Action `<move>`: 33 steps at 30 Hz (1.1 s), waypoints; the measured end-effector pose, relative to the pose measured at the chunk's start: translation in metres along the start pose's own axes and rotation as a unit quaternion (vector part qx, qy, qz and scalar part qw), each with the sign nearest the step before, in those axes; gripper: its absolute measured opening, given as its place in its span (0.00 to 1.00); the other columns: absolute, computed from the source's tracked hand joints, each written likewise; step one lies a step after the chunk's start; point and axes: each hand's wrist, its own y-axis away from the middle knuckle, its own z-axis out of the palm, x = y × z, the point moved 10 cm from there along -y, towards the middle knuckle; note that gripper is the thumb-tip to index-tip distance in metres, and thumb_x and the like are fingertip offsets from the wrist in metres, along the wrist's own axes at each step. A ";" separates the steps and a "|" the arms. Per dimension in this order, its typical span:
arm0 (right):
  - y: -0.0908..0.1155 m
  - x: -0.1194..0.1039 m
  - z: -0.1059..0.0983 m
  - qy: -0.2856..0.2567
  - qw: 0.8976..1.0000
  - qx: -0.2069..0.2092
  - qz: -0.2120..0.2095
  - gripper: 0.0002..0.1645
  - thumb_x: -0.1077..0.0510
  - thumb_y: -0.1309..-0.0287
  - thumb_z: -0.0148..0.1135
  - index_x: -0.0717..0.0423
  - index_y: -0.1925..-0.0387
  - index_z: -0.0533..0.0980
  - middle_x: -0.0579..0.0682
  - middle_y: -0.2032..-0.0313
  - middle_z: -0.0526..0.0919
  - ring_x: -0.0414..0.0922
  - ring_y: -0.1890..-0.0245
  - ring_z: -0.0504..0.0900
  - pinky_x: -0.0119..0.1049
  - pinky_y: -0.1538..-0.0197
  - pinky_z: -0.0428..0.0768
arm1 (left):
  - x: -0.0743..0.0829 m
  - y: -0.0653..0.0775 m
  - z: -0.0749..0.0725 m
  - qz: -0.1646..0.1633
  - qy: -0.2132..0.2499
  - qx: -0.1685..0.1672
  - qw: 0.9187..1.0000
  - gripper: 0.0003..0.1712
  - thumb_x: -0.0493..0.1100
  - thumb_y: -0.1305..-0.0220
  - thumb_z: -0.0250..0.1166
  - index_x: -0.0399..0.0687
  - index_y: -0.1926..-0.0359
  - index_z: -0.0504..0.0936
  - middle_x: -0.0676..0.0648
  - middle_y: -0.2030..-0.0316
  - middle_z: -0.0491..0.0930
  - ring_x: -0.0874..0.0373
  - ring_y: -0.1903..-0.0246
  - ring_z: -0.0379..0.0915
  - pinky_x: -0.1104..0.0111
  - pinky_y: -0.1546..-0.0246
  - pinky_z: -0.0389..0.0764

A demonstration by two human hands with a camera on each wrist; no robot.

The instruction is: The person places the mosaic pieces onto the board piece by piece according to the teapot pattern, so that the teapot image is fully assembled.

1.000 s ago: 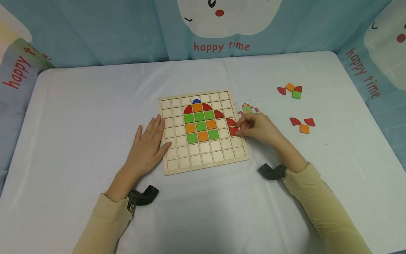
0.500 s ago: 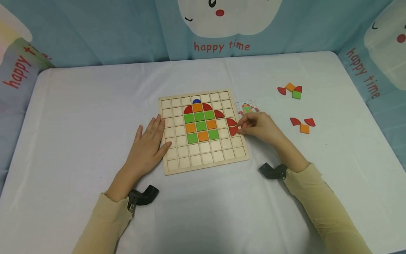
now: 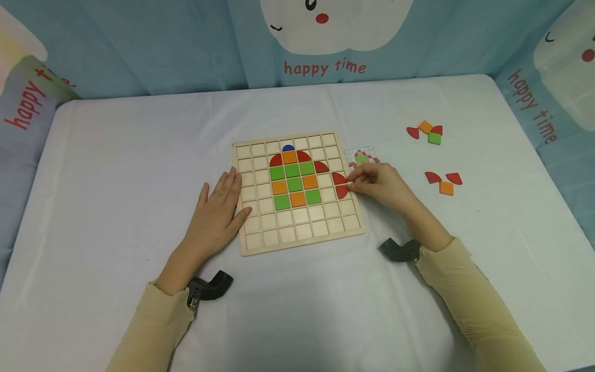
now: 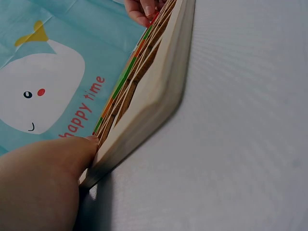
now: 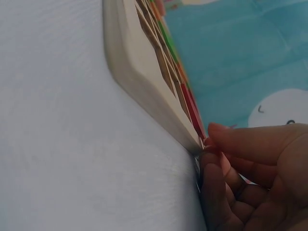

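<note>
My left hand (image 3: 215, 219) lies flat with straight fingers along the left edge of the wooden grid board (image 3: 283, 221), thumb over its rim. Bent fingers of my right hand (image 3: 378, 183) meet the board's right edge. Their tips are right beside an upper red quarter-circle tile (image 3: 339, 179) and a lower red quarter-circle tile (image 3: 342, 192), both lying in cells. I cannot tell whether they pinch a tile. Green square tiles (image 3: 291, 171), orange square tiles (image 3: 298, 199), further red quarter-circles (image 3: 321, 167) and a blue half-circle tile (image 3: 288, 148) fill other cells.
A small printed pattern card (image 3: 361, 156) lies right of the board, partly behind my right hand. Farther right are loose tiles in two groups, including a green square (image 3: 434, 138) and an orange square (image 3: 446, 188). A blue curtain (image 3: 176, 46) hangs behind the white-covered table (image 3: 139, 155).
My right thumb has drawn back off the lower red tile and moved up slightly, so more of that tile shows. The left hand and the board have stayed put.
</note>
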 end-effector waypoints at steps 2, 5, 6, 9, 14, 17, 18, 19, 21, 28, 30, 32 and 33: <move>0.000 0.000 0.000 -0.001 1.000 -0.004 0.000 0.09 0.62 0.43 0.65 0.65 0.62 0.80 0.53 0.72 0.76 0.43 0.72 0.73 0.26 0.70 0.72 | 0.000 0.000 0.000 0.000 0.000 0.002 1.000 0.41 0.54 0.29 0.49 0.36 0.27 0.42 0.40 0.27 0.40 0.48 0.28 0.33 0.47 0.33 0.32; 0.001 0.000 -0.001 -0.005 1.000 -0.008 0.004 0.10 0.61 0.43 0.65 0.65 0.62 0.80 0.54 0.71 0.76 0.45 0.70 0.73 0.26 0.70 0.73 | 0.000 0.000 0.001 0.001 0.003 0.002 1.000 0.41 0.54 0.29 0.49 0.36 0.27 0.43 0.40 0.27 0.40 0.47 0.28 0.33 0.47 0.33 0.32; 0.002 0.000 -0.002 -0.005 1.000 -0.009 0.005 0.10 0.61 0.43 0.65 0.64 0.61 0.80 0.54 0.71 0.76 0.45 0.70 0.73 0.26 0.69 0.73 | 0.000 0.000 0.001 0.001 0.003 0.002 1.000 0.41 0.54 0.29 0.49 0.36 0.27 0.43 0.40 0.27 0.40 0.47 0.28 0.33 0.47 0.34 0.32; 0.006 0.002 -0.006 -0.005 1.000 -0.007 0.013 0.11 0.60 0.43 0.65 0.64 0.61 0.80 0.54 0.70 0.77 0.46 0.69 0.74 0.26 0.68 0.74 | 0.000 0.000 0.003 0.001 0.003 -0.001 1.000 0.41 0.54 0.29 0.49 0.36 0.27 0.43 0.40 0.27 0.40 0.47 0.28 0.33 0.47 0.34 0.32; 0.020 0.010 -0.021 -0.015 0.999 0.002 0.030 0.12 0.58 0.41 0.64 0.63 0.60 0.80 0.54 0.69 0.79 0.44 0.69 0.75 0.27 0.66 0.75 | 0.001 -0.001 0.003 0.001 -0.002 -0.003 1.000 0.41 0.54 0.29 0.48 0.37 0.27 0.42 0.40 0.27 0.39 0.47 0.28 0.33 0.47 0.33 0.32; 0.029 0.020 -0.036 -0.019 0.999 0.017 0.047 0.15 0.55 0.40 0.63 0.63 0.58 0.80 0.54 0.70 0.80 0.44 0.70 0.76 0.28 0.66 0.76 | 0.002 -0.002 0.003 0.004 -0.002 -0.005 1.000 0.41 0.54 0.28 0.48 0.37 0.27 0.42 0.41 0.27 0.39 0.47 0.28 0.33 0.47 0.34 0.32; 0.032 0.024 -0.041 -0.021 0.998 0.025 0.053 0.16 0.55 0.40 0.63 0.64 0.58 0.79 0.53 0.70 0.80 0.44 0.70 0.77 0.28 0.65 0.77 | 0.003 -0.002 0.003 0.005 -0.002 -0.004 1.000 0.41 0.54 0.29 0.48 0.37 0.27 0.42 0.41 0.27 0.39 0.47 0.28 0.33 0.47 0.34 0.32; 0.035 0.028 -0.047 -0.020 0.998 0.035 0.058 0.16 0.54 0.40 0.63 0.64 0.58 0.79 0.52 0.70 0.81 0.44 0.70 0.77 0.28 0.65 0.76 | 0.003 -0.002 0.002 0.005 -0.002 -0.004 1.000 0.41 0.54 0.29 0.48 0.37 0.27 0.42 0.40 0.27 0.39 0.47 0.28 0.33 0.47 0.34 0.32; 0.040 0.035 -0.057 -0.020 0.996 0.052 0.069 0.16 0.54 0.41 0.64 0.64 0.59 0.79 0.50 0.71 0.82 0.43 0.70 0.78 0.28 0.65 0.77 | 0.003 -0.003 0.002 0.006 -0.002 -0.004 1.000 0.41 0.54 0.29 0.48 0.37 0.27 0.42 0.40 0.27 0.39 0.47 0.28 0.33 0.47 0.34 0.32; 0.057 0.055 -0.090 -0.036 0.990 0.112 0.082 0.12 0.56 0.42 0.65 0.62 0.63 0.81 0.42 0.74 0.83 0.39 0.72 0.80 0.26 0.64 0.75 | 0.003 -0.003 0.002 0.008 -0.002 -0.002 1.000 0.41 0.54 0.29 0.48 0.36 0.27 0.42 0.40 0.27 0.39 0.47 0.28 0.34 0.47 0.34 0.33; 0.060 0.060 -0.099 -0.049 0.987 0.125 0.085 0.09 0.56 0.42 0.65 0.58 0.65 0.82 0.40 0.74 0.83 0.39 0.73 0.80 0.26 0.65 0.76 | 0.003 -0.002 0.001 0.007 0.000 -0.001 1.000 0.41 0.54 0.29 0.49 0.36 0.27 0.42 0.40 0.27 0.39 0.47 0.28 0.34 0.46 0.34 0.33; 0.063 0.064 -0.106 -0.063 0.985 0.136 0.088 0.05 0.57 0.42 0.65 0.54 0.67 0.83 0.39 0.74 0.83 0.38 0.74 0.80 0.25 0.65 0.77 | 0.002 -0.002 0.001 0.006 -0.001 -0.001 1.000 0.42 0.54 0.29 0.49 0.36 0.27 0.42 0.40 0.27 0.39 0.47 0.28 0.34 0.47 0.34 0.33; 0.065 0.066 -0.110 -0.071 0.983 0.142 0.089 0.04 0.57 0.42 0.65 0.52 0.68 0.83 0.39 0.73 0.83 0.38 0.74 0.81 0.25 0.66 0.77 | 0.002 -0.002 0.001 0.005 0.000 -0.002 1.000 0.42 0.54 0.29 0.48 0.36 0.27 0.42 0.40 0.27 0.39 0.47 0.28 0.34 0.47 0.34 0.32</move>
